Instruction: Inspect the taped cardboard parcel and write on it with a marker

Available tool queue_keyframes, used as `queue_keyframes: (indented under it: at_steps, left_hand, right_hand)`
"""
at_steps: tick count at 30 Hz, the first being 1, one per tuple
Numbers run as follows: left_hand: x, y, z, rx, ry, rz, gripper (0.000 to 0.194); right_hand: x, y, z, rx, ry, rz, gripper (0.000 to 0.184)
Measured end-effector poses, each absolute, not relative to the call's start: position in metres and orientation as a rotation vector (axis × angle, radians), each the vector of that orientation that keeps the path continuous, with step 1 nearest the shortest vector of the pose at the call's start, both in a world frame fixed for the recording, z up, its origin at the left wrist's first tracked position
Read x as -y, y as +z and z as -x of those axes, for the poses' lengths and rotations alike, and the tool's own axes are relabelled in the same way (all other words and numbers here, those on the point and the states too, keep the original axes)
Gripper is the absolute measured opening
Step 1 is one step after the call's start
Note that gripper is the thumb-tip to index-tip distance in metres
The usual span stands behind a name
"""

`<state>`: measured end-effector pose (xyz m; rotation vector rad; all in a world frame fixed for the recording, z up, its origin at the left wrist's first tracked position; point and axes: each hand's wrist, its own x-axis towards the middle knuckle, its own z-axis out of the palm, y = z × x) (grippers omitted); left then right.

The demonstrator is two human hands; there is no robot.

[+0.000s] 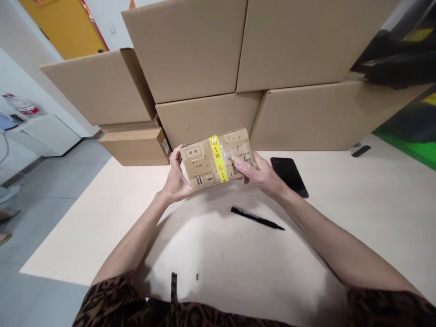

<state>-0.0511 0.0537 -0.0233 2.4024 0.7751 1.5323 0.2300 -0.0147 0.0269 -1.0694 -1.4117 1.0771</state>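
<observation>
up front in the head view: small cardboard box (218, 158) held above the pale desk (357, 218), tilted, its printed face turned toward the camera, wrapped across the middle by a yellow tape band (218, 159) with red marks. left hand (176, 179) clamped on the box's left end, fingers wrapped behind it, thumb on the front near the upper corner. right hand (260, 175) clamped on the right end, fingers curled round the edge, thumb pressed flat on the face just right of the tape. both forearms reaching in from the bottom corners, leopard-print sleeves (112, 304) at the lower edge.

lying on the desk below the box: black pen (257, 218), slanted, apart from both hands. just right of the right hand: black phone (289, 176), face down or screen dark, cannot tell which. further right, near the desk's far edge: small dark flat object (361, 151), too small to name.

behind the held box: stack of large brown cartons (238, 59), closed, forming a wall along the back of the desk, with a flatter carton (136, 146) sticking out at the left. far left, beyond the desk: grey floor (44, 200), white cabinet (51, 134) with a plastic bottle (22, 105) on top, yellow door (64, 27) above.
</observation>
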Motion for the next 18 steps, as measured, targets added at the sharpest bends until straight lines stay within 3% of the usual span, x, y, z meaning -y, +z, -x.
queue_keyframes:
  at_steps: [6,13,18]
  left_hand:
    - [-0.052,-0.030,0.050,-0.791,1.478,-2.455,0.147]
    - [-0.053,-0.028,0.050,-0.787,1.479,-2.507,0.143]
    - [-0.055,-0.031,0.049,-0.796,1.483,-2.479,0.142]
  right_hand:
    - [0.007,0.031,-0.234,1.332,0.928,1.146,0.060]
    - [-0.011,0.025,-0.259,0.983,1.155,1.100,0.061]
    - [0.029,0.010,-0.286,1.512,1.167,1.418,0.055]
